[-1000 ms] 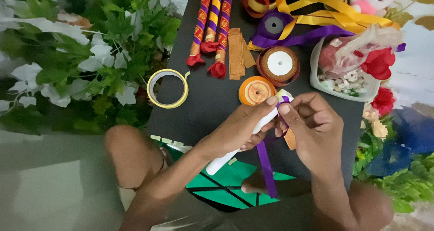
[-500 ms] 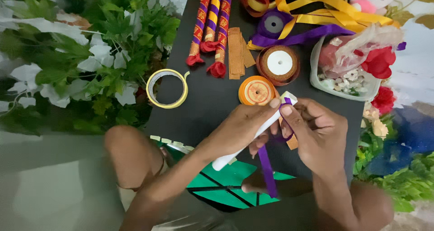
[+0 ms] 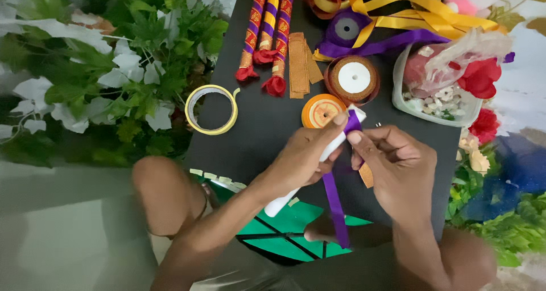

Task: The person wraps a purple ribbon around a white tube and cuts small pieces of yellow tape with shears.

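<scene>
Head view, looking down over a black surface [image 3: 267,131]. The left hand [image 3: 304,157] is closed around a white stick [image 3: 330,149], fingers wrapped about its middle. The stick's long axis runs diagonally: its lower end [image 3: 274,207] points toward the person's lap, and its upper end lies just below an orange ribbon spool [image 3: 319,110]. The right hand [image 3: 398,168] meets that upper end from the right side. Its thumb and forefinger pinch a purple ribbon [image 3: 335,205] against the stick near the tip, where the ribbon crosses the white shaft as a short band [image 3: 354,122]. From there the ribbon's free length hangs down and toward the person, between the two forearms, across a green panel with black lines [image 3: 284,240]. Both hands touch the stick at its upper half; the right hand is the nearer one to the ribbon's wrapped part, and the left hand serves as the support. The left wrist is bent inward, and the right palm faces left with the remaining fingers curled.

Beyond the hands lie a brown ribbon spool [image 3: 354,77], a yellow tape ring [image 3: 211,109], three sticks wrapped in purple, red and gold [image 3: 267,32], and loose yellow ribbon [image 3: 409,9]. A clear container with red flowers [image 3: 449,83] stands to the right. Green and white artificial foliage [image 3: 102,69] borders the left.
</scene>
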